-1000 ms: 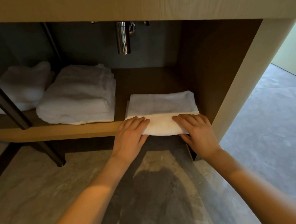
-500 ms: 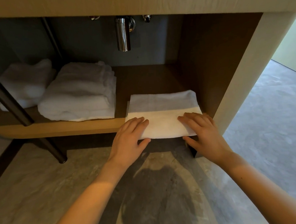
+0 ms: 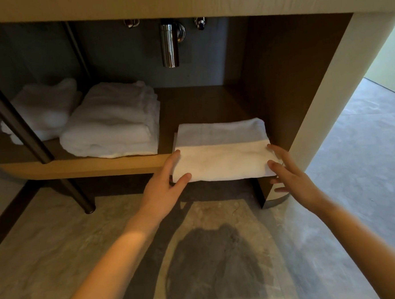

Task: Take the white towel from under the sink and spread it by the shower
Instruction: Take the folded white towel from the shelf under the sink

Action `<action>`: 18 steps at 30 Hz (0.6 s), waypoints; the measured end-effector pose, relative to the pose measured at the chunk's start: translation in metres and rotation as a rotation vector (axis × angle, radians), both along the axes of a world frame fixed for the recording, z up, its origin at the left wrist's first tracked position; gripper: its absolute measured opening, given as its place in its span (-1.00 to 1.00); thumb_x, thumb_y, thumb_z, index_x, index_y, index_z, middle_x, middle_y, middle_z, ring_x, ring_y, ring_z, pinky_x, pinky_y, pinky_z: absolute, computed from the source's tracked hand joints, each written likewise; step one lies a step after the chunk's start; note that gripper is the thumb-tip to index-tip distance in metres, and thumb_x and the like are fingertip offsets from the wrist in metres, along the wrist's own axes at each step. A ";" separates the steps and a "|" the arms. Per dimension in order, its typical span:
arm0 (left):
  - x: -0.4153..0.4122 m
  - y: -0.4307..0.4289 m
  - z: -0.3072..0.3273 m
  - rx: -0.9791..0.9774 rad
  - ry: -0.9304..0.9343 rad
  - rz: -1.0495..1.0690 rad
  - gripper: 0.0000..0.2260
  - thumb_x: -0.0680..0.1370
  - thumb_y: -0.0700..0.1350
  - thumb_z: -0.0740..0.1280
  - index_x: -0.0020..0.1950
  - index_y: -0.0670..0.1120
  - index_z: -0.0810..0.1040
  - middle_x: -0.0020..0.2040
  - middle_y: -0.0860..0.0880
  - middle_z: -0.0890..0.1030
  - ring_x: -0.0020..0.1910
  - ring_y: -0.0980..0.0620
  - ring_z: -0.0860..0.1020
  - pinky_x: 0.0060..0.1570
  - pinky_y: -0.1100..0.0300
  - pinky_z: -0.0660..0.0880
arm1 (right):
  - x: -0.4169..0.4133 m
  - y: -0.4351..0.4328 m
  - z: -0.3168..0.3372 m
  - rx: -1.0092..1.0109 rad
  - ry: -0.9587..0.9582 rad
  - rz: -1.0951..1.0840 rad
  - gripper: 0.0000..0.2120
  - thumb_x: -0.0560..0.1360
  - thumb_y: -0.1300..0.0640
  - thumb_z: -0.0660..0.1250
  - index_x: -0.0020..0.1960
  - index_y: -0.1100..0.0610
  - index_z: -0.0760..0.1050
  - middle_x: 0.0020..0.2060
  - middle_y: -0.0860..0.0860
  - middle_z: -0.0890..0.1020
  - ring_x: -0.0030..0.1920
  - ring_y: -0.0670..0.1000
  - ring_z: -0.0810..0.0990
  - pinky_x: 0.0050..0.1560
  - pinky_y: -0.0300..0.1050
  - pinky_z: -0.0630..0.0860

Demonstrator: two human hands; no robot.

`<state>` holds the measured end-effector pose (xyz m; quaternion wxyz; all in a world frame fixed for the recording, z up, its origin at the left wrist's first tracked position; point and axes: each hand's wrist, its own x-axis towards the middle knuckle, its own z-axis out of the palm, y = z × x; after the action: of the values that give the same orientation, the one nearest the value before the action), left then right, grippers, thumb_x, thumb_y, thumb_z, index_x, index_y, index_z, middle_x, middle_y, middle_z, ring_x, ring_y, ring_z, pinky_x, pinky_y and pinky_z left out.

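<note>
my left hand grips the left end of the folded white towel, thumb on top near the front corner and the fingers running up along the left edge. my right hand grips the right end, thumb over the front corner, one fingertip at the right edge, the remaining fingers curled below the towel's edge. both forearms reach in from the bottom of the view. the towel lies flat and folded at the right end of the wooden shelf under the sink, its front part overhanging the shelf edge in brighter light, its rear part on the shelf in shade. just right of it stands the dark inner side panel of the vanity. left of the towel, apart from it, a thicker stack of folded white towels rests on the same shelf; further left lies another white bundle, partly behind a dark slanting metal leg. a chrome drain pipe hangs from above at the back, with two small fittings beside it. below the shelf, grey stone floor carries my shadow.
</note>
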<state>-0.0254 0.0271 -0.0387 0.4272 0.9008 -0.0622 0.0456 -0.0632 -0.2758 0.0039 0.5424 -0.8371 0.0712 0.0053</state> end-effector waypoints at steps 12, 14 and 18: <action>0.032 -0.012 0.003 -0.659 0.331 -0.140 -0.63 0.58 -0.03 0.32 0.27 0.35 0.33 0.32 0.11 0.27 0.30 -0.05 0.33 0.05 0.07 0.59 | 0.034 0.005 -0.013 0.440 0.039 -0.044 -0.74 0.56 0.04 0.33 0.22 -0.18 0.43 0.22 -0.11 0.36 0.20 0.11 0.42 -0.10 0.00 0.66; 0.031 -0.015 0.002 -0.725 0.367 -0.126 -0.60 0.57 -0.08 0.35 0.24 0.37 0.34 0.24 0.16 0.29 0.23 -0.01 0.36 0.02 0.06 0.61 | 0.034 0.005 -0.015 0.480 0.048 -0.064 -0.74 0.55 0.08 0.36 0.19 -0.16 0.47 0.22 -0.10 0.36 0.20 0.11 0.43 -0.09 -0.01 0.66; 0.028 -0.016 0.001 -0.803 0.406 -0.109 -0.56 0.55 -0.13 0.38 0.22 0.38 0.37 0.22 0.17 0.31 0.17 0.02 0.40 -0.06 0.10 0.63 | 0.030 0.005 -0.020 0.484 0.019 -0.101 -0.72 0.52 0.11 0.39 0.20 -0.10 0.49 0.21 -0.07 0.39 0.20 0.10 0.44 -0.09 -0.04 0.66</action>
<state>0.0024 0.0116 -0.0373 0.7481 0.6499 -0.0020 -0.1340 -0.0329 -0.2710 -0.0163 0.7261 -0.6779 0.1148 0.0028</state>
